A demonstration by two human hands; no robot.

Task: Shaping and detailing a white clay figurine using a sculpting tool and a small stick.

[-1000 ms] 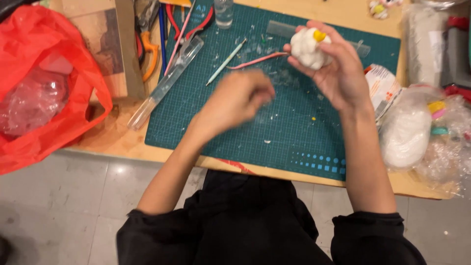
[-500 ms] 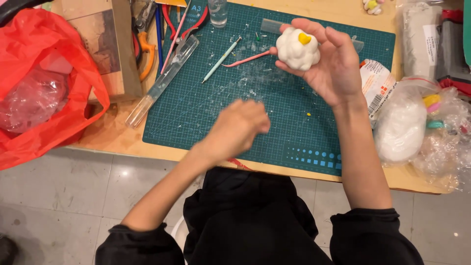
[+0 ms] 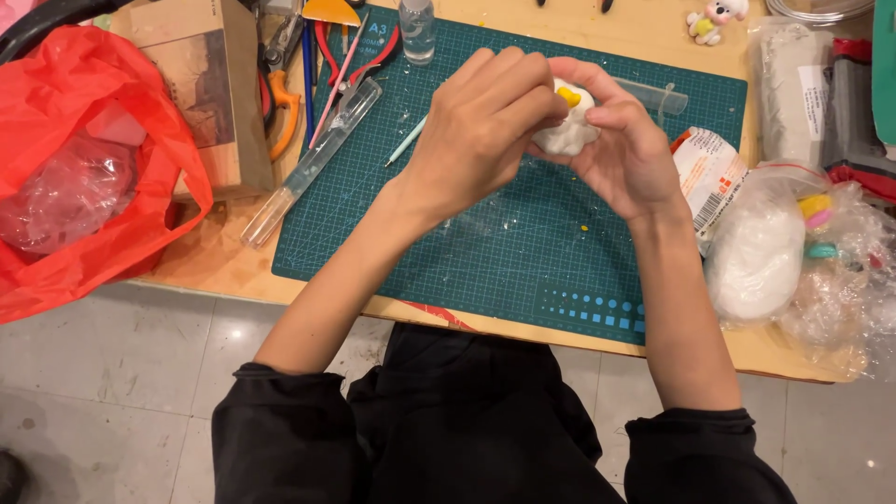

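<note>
A white clay figure point(image 3: 567, 129) with a small yellow piece on top sits cupped in my right hand point(image 3: 623, 149) above the green cutting mat point(image 3: 504, 233). My left hand point(image 3: 485, 126) reaches over it, its fingertips pinched against the top of the figure by the yellow piece. Most of the figure is hidden behind both hands.
A red plastic bag point(image 3: 84, 168) lies at the left, by a cardboard box point(image 3: 201, 89). Pliers, cutters and a clear tube point(image 3: 313, 159) lie at the mat's upper left, with a small bottle point(image 3: 417, 28). Bags of white clay point(image 3: 761, 252) crowd the right edge.
My left hand has risen from the mat's middle to the clay figure and now touches its top. My right hand with the figure stayed roughly in place.
</note>
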